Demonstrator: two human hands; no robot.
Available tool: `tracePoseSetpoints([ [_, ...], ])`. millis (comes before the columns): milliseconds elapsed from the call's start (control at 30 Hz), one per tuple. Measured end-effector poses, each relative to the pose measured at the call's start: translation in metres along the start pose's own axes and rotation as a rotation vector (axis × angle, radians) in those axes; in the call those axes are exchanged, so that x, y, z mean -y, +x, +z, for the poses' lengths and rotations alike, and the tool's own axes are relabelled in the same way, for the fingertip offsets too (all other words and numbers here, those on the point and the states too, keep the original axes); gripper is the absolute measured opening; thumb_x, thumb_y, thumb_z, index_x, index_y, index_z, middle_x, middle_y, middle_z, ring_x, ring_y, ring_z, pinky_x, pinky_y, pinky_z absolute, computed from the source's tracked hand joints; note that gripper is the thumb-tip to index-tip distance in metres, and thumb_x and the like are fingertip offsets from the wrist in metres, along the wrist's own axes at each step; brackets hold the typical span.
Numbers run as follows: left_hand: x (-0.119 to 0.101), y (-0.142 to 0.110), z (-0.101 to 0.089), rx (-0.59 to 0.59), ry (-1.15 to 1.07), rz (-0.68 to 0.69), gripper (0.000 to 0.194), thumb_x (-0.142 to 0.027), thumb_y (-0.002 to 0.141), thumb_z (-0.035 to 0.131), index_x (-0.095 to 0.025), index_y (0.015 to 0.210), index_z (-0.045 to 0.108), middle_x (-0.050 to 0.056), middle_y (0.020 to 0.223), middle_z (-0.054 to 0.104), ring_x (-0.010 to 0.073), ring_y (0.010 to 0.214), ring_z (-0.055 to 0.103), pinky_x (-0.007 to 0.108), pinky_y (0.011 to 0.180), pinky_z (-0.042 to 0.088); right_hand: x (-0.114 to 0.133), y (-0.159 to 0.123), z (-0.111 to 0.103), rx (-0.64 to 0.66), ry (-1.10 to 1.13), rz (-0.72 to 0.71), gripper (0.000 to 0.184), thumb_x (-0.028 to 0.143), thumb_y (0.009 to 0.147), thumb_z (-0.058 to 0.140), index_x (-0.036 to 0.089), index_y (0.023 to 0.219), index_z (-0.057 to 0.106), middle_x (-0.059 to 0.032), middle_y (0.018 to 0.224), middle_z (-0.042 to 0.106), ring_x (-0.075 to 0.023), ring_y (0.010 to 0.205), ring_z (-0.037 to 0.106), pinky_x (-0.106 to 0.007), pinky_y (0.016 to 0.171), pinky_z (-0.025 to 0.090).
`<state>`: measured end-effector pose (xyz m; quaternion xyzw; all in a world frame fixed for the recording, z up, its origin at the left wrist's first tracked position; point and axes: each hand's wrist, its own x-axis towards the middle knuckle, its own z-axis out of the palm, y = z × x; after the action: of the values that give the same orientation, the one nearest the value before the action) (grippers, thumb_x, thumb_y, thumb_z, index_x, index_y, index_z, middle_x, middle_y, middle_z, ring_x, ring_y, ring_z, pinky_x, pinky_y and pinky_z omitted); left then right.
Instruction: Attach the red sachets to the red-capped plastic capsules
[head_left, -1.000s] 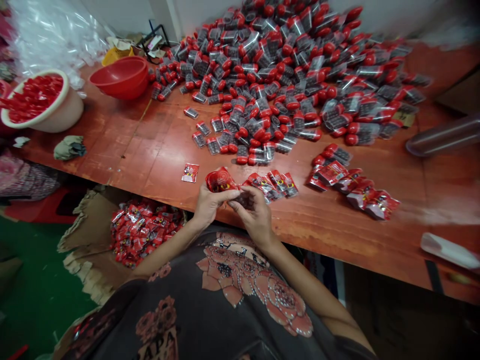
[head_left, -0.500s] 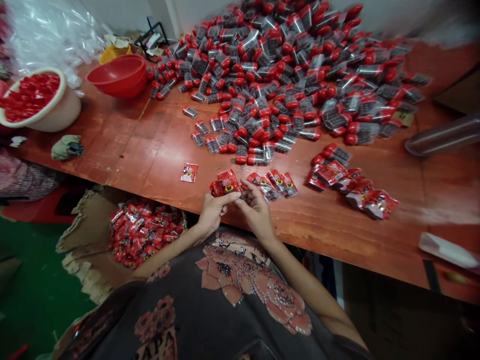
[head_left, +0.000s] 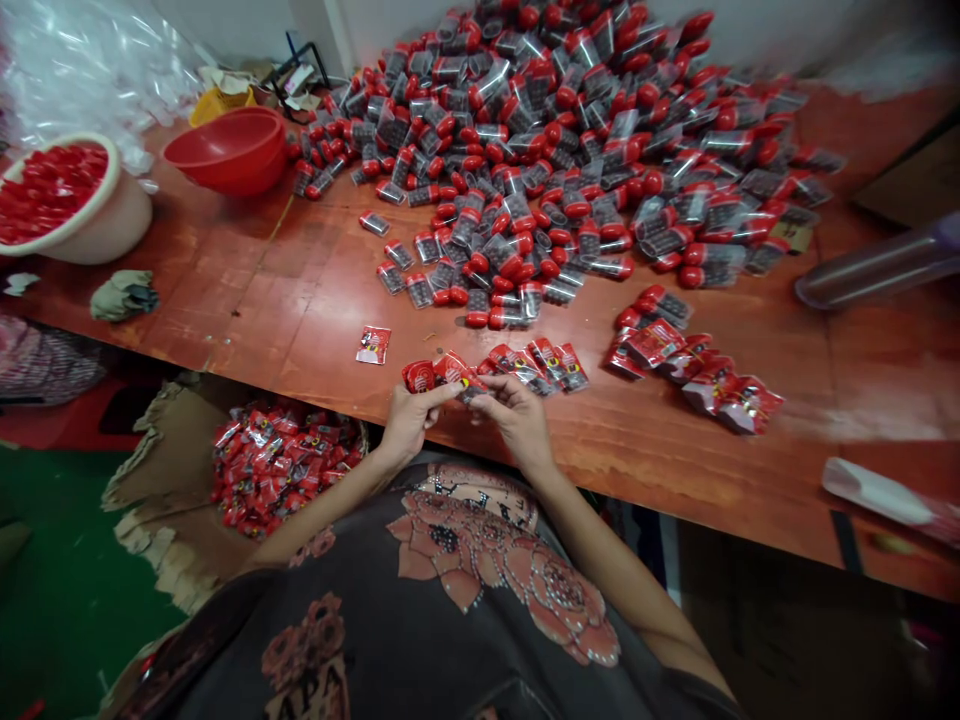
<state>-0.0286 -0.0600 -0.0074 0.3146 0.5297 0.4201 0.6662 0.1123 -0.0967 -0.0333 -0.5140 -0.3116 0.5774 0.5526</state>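
Some shiny red plastic packets [head_left: 451, 368] held over the near edge of a reddish wooden table [head_left: 292, 335].
The left hand [head_left: 407, 424] pinches them; the right hand [head_left: 524, 426] meets their right end, its grip unclear, just beside a row of flat printed sachets [head_left: 571, 368].

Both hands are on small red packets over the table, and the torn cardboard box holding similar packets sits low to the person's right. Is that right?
Not quite: the torn cardboard box sits low to the person's left, as the head view shows. The left hand and right hand are indeed on small red packets over the table.
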Motion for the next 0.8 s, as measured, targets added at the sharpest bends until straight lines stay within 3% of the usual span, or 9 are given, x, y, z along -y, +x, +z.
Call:
tracePoseSetpoints([
  [300,0.014,-0.003,0.003,0.083,0.025,-0.054,0.034,-0.032,0.058,0.085,-0.016,0.06,0.055,-0.009,0.048,0.042,0.0027,0.039,0.032,0.019,0.037,0.02,-0.006,-0.01,-0.008,-0.122,-0.068,-0.011,0.029,0.038,0.067,0.081,0.022,0.086,0.065,0.0039,0.07,0.068,-0.0131,0.057,0.06,-0.027,0.052,0.053],
  [433,0.023,0.0,0.002,0.131,0.114,-0.102,0.032,-0.036,0.065,0.082,-0.017,0.059,0.057,-0.007,0.044,0.042,0.0042,0.037,0.033,0.02,0.036,0.021,-0.013,-0.019,-0.028,-0.163,-0.464,-0.196,0.027,0.045,0.074,0.077,0.024,0.089,0.066,0.0014,0.074,0.064,-0.0164,0.066,0.06,-0.032,0.063,0.053],
  [533,0.027,0.004,-0.003,0.079,0.183,-0.138,0.032,-0.035,0.064,0.084,-0.016,0.061,0.059,-0.005,0.044,0.046,0.0049,0.037,0.037,0.02,0.035,0.021,-0.003,-0.017,-0.055,-0.183,-0.833,-0.413,0.036,0.048,0.078,0.074,0.026,0.106,0.066,-0.0063,0.096,0.062,-0.0237,0.087,0.062,-0.042,0.079,0.054],
  [600,0.029,0.007,-0.007,0.036,0.183,-0.141,0.031,-0.032,0.061,0.086,-0.015,0.077,0.065,-0.004,0.05,0.053,0.0054,0.038,0.041,0.02,0.034,0.022,0.009,-0.007,-0.076,-0.221,-1.01,-0.542,0.049,0.051,0.078,0.072,0.028,0.12,0.062,-0.0118,0.116,0.057,-0.0308,0.108,0.058,-0.051,0.094,0.05],
  [633,0.03,0.007,-0.009,0.024,0.18,-0.144,0.039,-0.029,0.06,0.086,-0.015,0.091,0.067,-0.004,0.055,0.057,0.0056,0.039,0.043,0.02,0.034,0.023,0.013,0.0,-0.086,-0.223,-1.082,-0.587,0.055,0.054,0.077,0.073,0.03,0.125,0.059,-0.0131,0.126,0.053,-0.0343,0.118,0.053,-0.056,0.1,0.045],
  [733,0.034,0.011,-0.011,0.016,0.178,-0.164,0.079,-0.024,0.06,0.086,-0.02,0.132,0.054,-0.001,0.072,0.067,0.0062,0.039,0.047,0.02,0.033,0.023,0.017,0.026,-0.104,-0.125,-1.238,-0.594,0.074,0.062,0.073,0.072,0.033,0.137,0.05,-0.0123,0.147,0.042,-0.0418,0.135,0.039,-0.065,0.107,0.036],
  [800,0.036,0.013,-0.009,0.036,0.177,-0.181,0.089,-0.021,0.061,0.086,-0.022,0.141,0.048,0.001,0.076,0.069,0.0062,0.038,0.046,0.021,0.033,0.023,0.012,0.039,-0.103,-0.018,-1.311,-0.557,0.079,0.067,0.071,0.071,0.035,0.14,0.047,-0.011,0.152,0.039,-0.0439,0.137,0.036,-0.067,0.105,0.035],
])
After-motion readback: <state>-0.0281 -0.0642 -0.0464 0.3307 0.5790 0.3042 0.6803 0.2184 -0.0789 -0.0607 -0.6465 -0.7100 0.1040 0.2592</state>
